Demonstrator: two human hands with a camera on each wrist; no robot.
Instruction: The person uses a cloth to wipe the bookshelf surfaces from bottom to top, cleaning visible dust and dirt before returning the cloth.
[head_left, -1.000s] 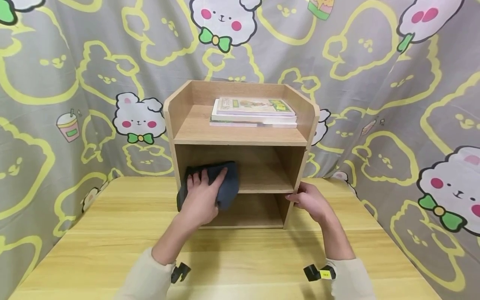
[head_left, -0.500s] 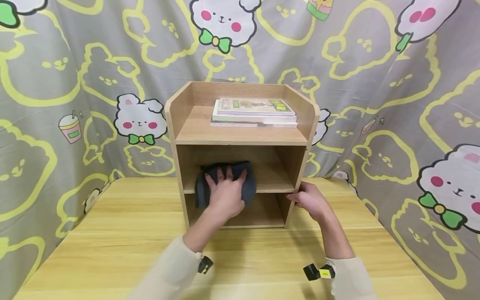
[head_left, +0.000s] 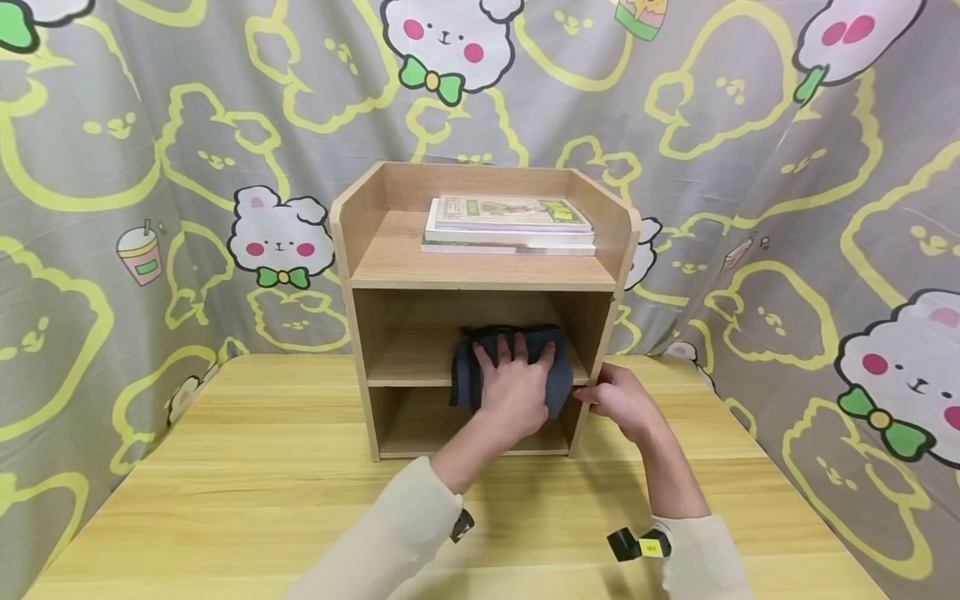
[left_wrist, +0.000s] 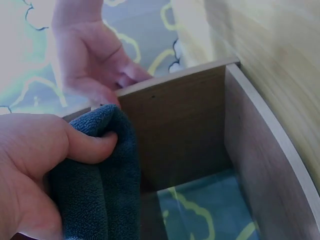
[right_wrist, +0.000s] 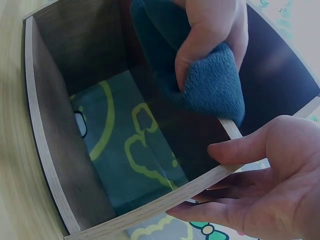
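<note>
A small wooden shelf unit (head_left: 420, 268) stands upright on the table. At the right end of its middle board, my left hand (head_left: 513, 390) holds a folded dark blue cloth (head_left: 559, 379), which hangs over the board's front edge. The fingers spread across the cloth's top; in the left wrist view the thumb (left_wrist: 92, 147) bends against its near face. My right hand (head_left: 621, 404) grips the unit's right side panel at the height of that board. In the right wrist view its thumb (right_wrist: 240, 149) lies on the inner side, with the fingers (right_wrist: 215, 212) outside.
Several books (head_left: 510, 225) lie stacked on the top board between raised sides. The lower compartment (head_left: 420, 423) sits under the cloth, its back showing curtain fabric. A patterned grey curtain (head_left: 300, 142) surrounds the wooden table (head_left: 255, 500) at the back and sides.
My left hand has slid the cloth along the middle board from the left end to the right end. The right hand has stayed at the side panel.
</note>
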